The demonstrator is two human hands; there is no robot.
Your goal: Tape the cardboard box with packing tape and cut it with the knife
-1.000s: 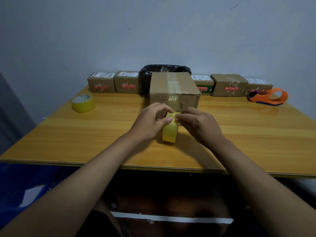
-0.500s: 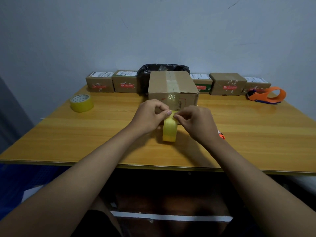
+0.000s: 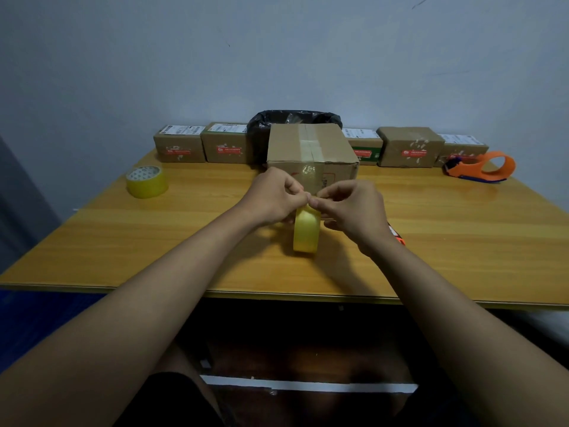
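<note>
A brown cardboard box [image 3: 311,152] with clear tape along its top seam stands mid-table. In front of it a yellow roll of packing tape [image 3: 305,232] stands on edge. My left hand [image 3: 271,198] grips the roll's top from the left. My right hand [image 3: 354,208] pinches at the roll's top edge, fingertips touching those of the left. An orange knife [image 3: 397,238] lies on the table, mostly hidden under my right wrist.
A second yellow tape roll [image 3: 147,181] lies flat at the left. An orange tape dispenser [image 3: 482,167] sits at the right. Small labelled boxes [image 3: 409,147] and a black-lined bin [image 3: 292,118] line the wall. The wooden table's front edge [image 3: 277,292] is near me.
Both hands have stayed on the roll, with the fingertips drawn closer together at its top edge. The roll has barely shifted. The view has tilted a little.
</note>
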